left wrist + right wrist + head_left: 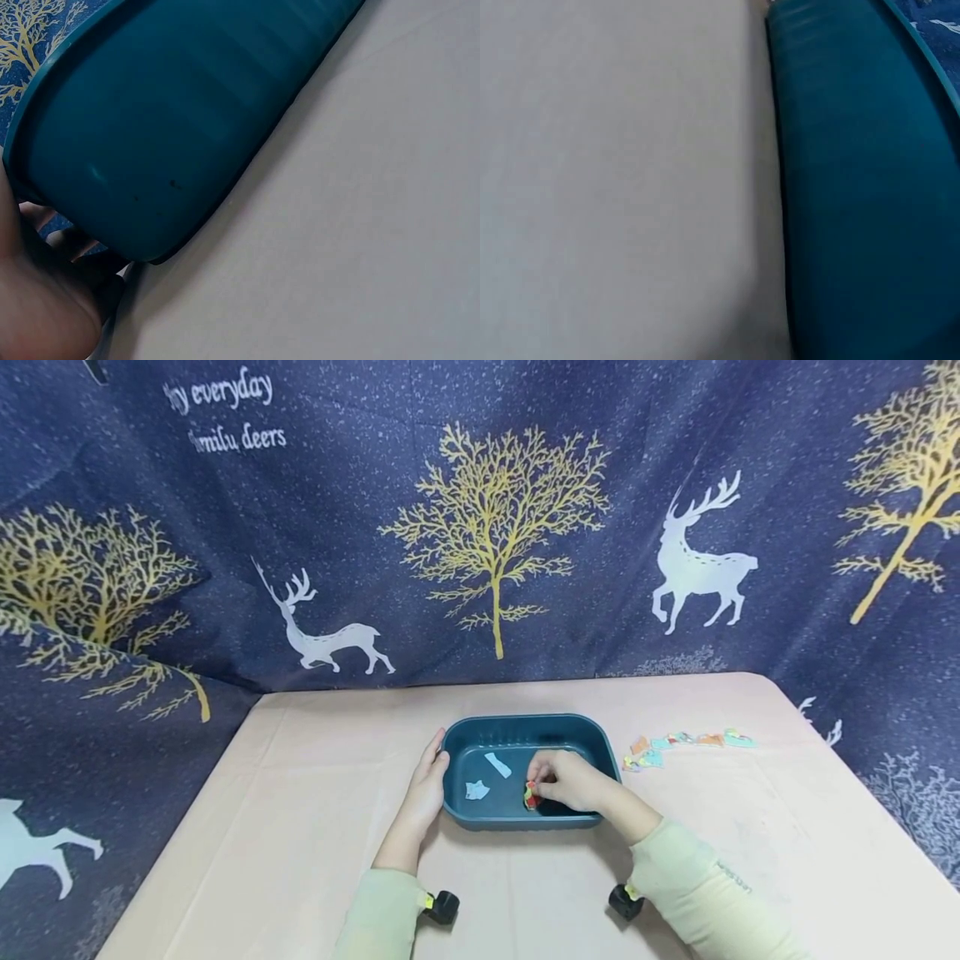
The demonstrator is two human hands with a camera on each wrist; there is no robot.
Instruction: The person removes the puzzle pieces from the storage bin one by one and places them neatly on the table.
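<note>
A dark teal plastic tub (525, 727) sits in the middle of the pale table. My left hand (429, 783) lies flat against the tub's left outer wall (165, 127), fingers straight. My right hand (564, 781) reaches into the tub and pinches a small red and green puzzle piece (532, 796) near the front wall. Two pale pieces (497, 764) (476, 790) lie on the tub's floor. The right wrist view shows only the tub's outer wall (862, 187) and the tabletop; the hand is out of sight there.
A row of colourful puzzle pieces (686, 745) lies on the table to the right of the tub. A dark blue cloth with deer and trees (495, 527) hangs behind and on both sides of the table.
</note>
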